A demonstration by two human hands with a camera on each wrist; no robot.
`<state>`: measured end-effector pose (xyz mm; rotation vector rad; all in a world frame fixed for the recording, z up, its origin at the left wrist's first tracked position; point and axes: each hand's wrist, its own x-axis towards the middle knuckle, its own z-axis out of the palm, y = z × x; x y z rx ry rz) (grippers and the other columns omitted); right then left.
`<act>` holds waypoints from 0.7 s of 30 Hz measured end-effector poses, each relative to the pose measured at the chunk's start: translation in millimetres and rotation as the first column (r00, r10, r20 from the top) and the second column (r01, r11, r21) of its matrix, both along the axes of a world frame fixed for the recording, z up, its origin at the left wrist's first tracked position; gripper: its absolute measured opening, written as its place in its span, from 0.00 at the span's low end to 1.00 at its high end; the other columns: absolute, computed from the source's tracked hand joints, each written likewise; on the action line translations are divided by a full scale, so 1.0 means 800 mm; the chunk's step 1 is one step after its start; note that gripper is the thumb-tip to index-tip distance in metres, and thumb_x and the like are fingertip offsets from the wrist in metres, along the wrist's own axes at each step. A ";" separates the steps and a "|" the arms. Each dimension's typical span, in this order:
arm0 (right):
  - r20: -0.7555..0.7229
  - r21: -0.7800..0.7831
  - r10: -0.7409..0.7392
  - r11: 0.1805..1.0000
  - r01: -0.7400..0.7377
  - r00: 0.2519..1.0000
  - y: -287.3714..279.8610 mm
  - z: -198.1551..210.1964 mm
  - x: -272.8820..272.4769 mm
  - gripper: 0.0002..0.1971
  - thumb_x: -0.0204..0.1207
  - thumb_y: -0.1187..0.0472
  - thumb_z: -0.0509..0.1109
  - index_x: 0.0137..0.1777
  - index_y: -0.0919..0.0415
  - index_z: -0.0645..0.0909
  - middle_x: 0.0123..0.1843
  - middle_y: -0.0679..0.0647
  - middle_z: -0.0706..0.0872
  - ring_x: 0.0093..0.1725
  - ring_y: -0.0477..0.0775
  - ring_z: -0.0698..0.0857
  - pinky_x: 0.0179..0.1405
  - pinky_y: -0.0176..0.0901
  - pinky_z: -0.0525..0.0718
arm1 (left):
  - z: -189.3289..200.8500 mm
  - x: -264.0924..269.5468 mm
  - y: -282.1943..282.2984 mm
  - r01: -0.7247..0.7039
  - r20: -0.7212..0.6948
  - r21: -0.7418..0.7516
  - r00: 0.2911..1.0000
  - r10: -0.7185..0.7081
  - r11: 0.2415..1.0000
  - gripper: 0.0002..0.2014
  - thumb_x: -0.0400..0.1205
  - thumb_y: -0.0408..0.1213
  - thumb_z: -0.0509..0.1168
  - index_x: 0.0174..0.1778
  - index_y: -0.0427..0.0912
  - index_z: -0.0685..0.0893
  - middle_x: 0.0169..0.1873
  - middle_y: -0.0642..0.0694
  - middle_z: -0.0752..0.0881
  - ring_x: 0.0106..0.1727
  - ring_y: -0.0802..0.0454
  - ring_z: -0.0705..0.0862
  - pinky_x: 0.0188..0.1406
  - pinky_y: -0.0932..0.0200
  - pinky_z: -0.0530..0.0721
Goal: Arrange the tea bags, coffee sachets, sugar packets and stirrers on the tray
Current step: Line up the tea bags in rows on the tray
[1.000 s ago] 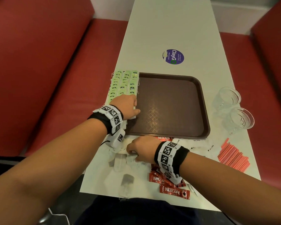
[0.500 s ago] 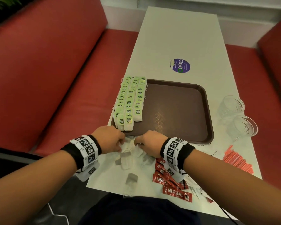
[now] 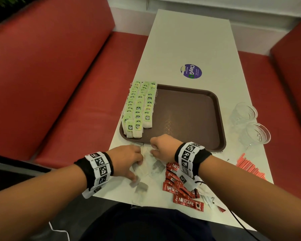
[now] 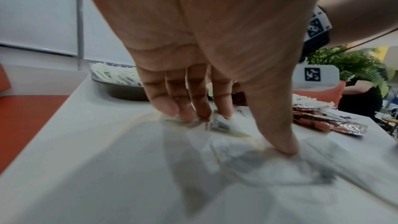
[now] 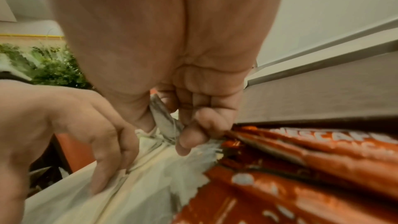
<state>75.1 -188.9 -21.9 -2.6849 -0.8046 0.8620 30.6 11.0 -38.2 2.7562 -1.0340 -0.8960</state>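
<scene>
A brown tray (image 3: 189, 119) lies mid-table, with rows of green-tagged tea bags (image 3: 139, 108) along its left side. Loose white tea bags (image 3: 146, 164) lie on the table just in front of the tray. My left hand (image 3: 136, 164) rests on them; in the left wrist view its fingers (image 4: 189, 108) and thumb press flat on the bags. My right hand (image 3: 156, 148) is beside it, and the right wrist view shows this hand (image 5: 178, 129) pinching one tea bag (image 5: 163, 117). Red coffee sachets (image 3: 181, 190) lie under my right wrist.
Red stirrers (image 3: 248, 167) lie near the table's right edge, and white sugar packets (image 3: 208, 200) sit by the front edge. Two clear glasses (image 3: 245, 112) stand right of the tray. Red benches (image 3: 59, 84) flank the table. A round sticker (image 3: 191, 73) sits beyond the tray.
My left hand has come back from the rows on the tray to the loose tea bags in front of it. The right hand has moved up next to it.
</scene>
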 end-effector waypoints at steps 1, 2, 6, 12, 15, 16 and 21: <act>-0.002 0.020 -0.019 1.000 0.019 1.000 -0.001 0.000 0.002 0.12 0.83 0.53 0.65 0.41 0.53 0.66 0.35 0.50 0.72 0.40 0.60 0.77 0.38 0.45 0.72 | 0.001 0.001 -0.003 0.006 0.011 0.008 1.000 -0.006 1.000 0.23 0.75 0.57 0.74 0.60 0.49 0.82 0.56 0.51 0.78 0.54 0.50 0.79 0.49 0.56 0.78; -0.007 0.046 -0.038 0.998 0.038 0.999 -0.002 0.002 0.002 0.13 0.82 0.55 0.65 0.39 0.52 0.66 0.35 0.49 0.73 0.39 0.59 0.77 0.37 0.45 0.72 | 0.002 0.002 -0.005 0.007 0.017 0.009 1.000 -0.007 1.000 0.21 0.76 0.55 0.74 0.60 0.47 0.83 0.56 0.50 0.79 0.54 0.49 0.80 0.50 0.54 0.78; -0.046 0.143 -0.099 0.984 0.105 0.994 -0.005 0.009 0.002 0.10 0.77 0.64 0.66 0.40 0.54 0.67 0.35 0.49 0.75 0.33 0.52 0.73 0.31 0.45 0.69 | -0.003 0.009 -0.007 -0.005 0.011 -0.017 1.000 0.005 1.000 0.14 0.79 0.45 0.73 0.59 0.46 0.85 0.57 0.48 0.82 0.55 0.47 0.82 0.50 0.56 0.77; -0.145 0.178 -0.166 0.965 0.191 0.975 -0.014 0.011 0.005 0.10 0.80 0.70 0.57 0.55 0.55 0.66 0.41 0.57 0.80 0.36 0.57 0.79 0.34 0.52 0.80 | 0.003 0.023 -0.006 -0.103 -0.047 -0.149 0.994 0.097 0.983 0.12 0.78 0.32 0.70 0.56 0.47 0.84 0.45 0.51 0.88 0.43 0.53 0.83 0.43 0.61 0.76; -0.191 0.159 -0.163 0.968 0.195 0.968 -0.021 0.016 0.006 0.14 0.76 0.71 0.62 0.56 0.53 0.71 0.46 0.59 0.84 0.37 0.57 0.84 0.33 0.51 0.83 | 0.006 0.033 -0.003 -0.147 -0.077 -0.212 0.988 0.133 0.966 0.16 0.80 0.34 0.70 0.63 0.48 0.83 0.40 0.55 0.87 0.38 0.58 0.80 0.42 0.62 0.77; -0.205 0.158 -0.159 0.968 0.193 0.966 -0.023 0.018 0.007 0.14 0.76 0.70 0.64 0.56 0.53 0.73 0.47 0.59 0.85 0.35 0.55 0.84 0.30 0.47 0.83 | 0.008 0.037 -0.001 -0.158 -0.067 -0.231 0.987 0.146 0.960 0.15 0.80 0.34 0.70 0.63 0.48 0.84 0.39 0.56 0.86 0.38 0.58 0.80 0.43 0.61 0.79; -0.162 0.285 -0.119 0.945 0.162 0.980 -0.032 0.015 0.009 0.22 0.68 0.61 0.79 0.56 0.49 0.72 0.51 0.55 0.85 0.37 0.57 0.85 0.35 0.51 0.84 | 0.021 0.061 0.004 -0.215 -0.019 -0.324 0.975 0.221 0.921 0.09 0.81 0.38 0.71 0.57 0.48 0.87 0.41 0.55 0.83 0.41 0.58 0.79 0.43 0.63 0.77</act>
